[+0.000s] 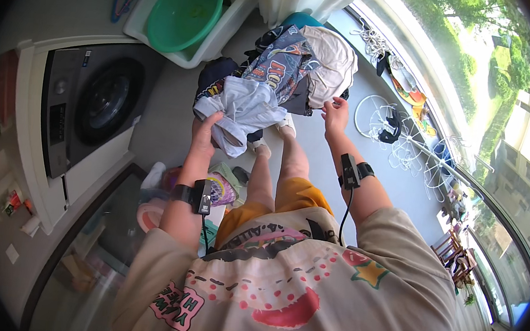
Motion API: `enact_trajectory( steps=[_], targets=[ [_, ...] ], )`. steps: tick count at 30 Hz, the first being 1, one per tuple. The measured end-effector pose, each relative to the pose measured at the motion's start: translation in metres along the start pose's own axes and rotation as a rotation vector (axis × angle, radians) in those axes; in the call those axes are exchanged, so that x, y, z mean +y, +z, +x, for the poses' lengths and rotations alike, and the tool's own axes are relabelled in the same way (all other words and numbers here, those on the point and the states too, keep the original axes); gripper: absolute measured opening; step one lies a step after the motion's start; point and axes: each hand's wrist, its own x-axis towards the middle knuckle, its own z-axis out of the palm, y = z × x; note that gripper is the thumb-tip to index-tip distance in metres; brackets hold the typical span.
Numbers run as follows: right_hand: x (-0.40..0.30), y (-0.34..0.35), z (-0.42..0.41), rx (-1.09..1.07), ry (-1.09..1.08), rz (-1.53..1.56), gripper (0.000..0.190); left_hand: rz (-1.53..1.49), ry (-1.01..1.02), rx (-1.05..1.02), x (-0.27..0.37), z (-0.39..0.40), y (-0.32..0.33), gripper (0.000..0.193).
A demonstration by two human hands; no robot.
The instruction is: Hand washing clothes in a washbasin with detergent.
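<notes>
A pale blue-white garment (246,108) hangs bunched from my left hand (207,133), whose thumb lies over its edge. Beyond it is a heap of clothes: a grey-blue printed garment (279,66), a cream garment (330,64) on the right side, and a dark navy garment (214,74) on the left. A teal rim (304,20) shows behind the heap. My right hand (336,115) is just below the cream garment, its fingers partly curled; whether they touch cloth cannot be made out.
A front-loading washing machine (108,100) stands at the left. A green basin (185,13) sits in a white sink (232,30). White wire hangers (405,145) lie at the right, below the window. Bags and a pink container (150,214) are near my legs.
</notes>
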Motion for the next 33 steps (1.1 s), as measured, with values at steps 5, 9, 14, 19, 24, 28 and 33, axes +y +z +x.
enact_trajectory(
  steps=[5, 9, 14, 19, 24, 28, 33],
  targets=[
    [0.028, -0.022, 0.047, -0.097, 0.414, 0.119, 0.106, -0.049, 0.004, -0.038, 0.015, -0.009, -0.018, 0.056],
    [0.021, 0.015, 0.063, -0.174, 0.448, 0.444, 0.100, -0.061, -0.007, -0.022, 0.015, -0.013, -0.028, 0.055],
    [0.032, 0.027, 0.088, 0.166, 0.176, 0.226, 0.067, -0.060, -0.072, -0.036, 0.007, -0.007, -0.025, 0.053],
    [-0.032, 0.037, 0.040, 0.299, -0.185, -0.014, 0.036, -0.088, -0.056, 0.017, 0.004, -0.016, -0.039, 0.052],
    [-0.043, 0.007, 0.069, -0.065, -0.261, 0.286, 0.019, -0.072, -0.077, 0.009, 0.004, -0.018, -0.041, 0.053],
    [-0.051, -0.002, 0.098, -0.126, -0.229, -0.109, 0.027, -0.050, -0.070, -0.003, 0.002, -0.013, -0.041, 0.053],
    [-0.097, -0.005, 0.087, -0.153, -0.339, -0.498, 0.036, -0.069, -0.066, -0.001, 0.004, -0.021, -0.034, 0.053]
  ],
)
